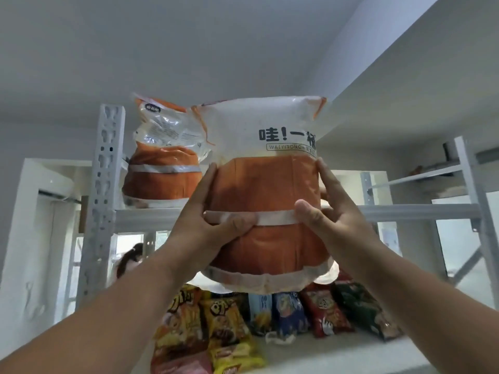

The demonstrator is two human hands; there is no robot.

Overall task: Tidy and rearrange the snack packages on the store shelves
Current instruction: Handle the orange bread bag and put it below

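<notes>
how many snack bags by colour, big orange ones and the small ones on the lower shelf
Big orange and white bags: 2, one held, one on the top shelf
Small yellow: 2
Small blue: 1
Small red: 1
Small dark green: 1
Total: 7

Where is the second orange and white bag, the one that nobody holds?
In the head view the second bag stands on the top shelf at upper left, beside the white perforated post, behind and left of the held bag.

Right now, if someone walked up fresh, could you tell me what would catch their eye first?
A big orange-and-white snack bag fills the centre, held up at top-shelf height by the left hand and right hand on its sides. A matching second bag stands on the top shelf behind it, left. Colourful small snack packets crowd the shelf below.
</notes>
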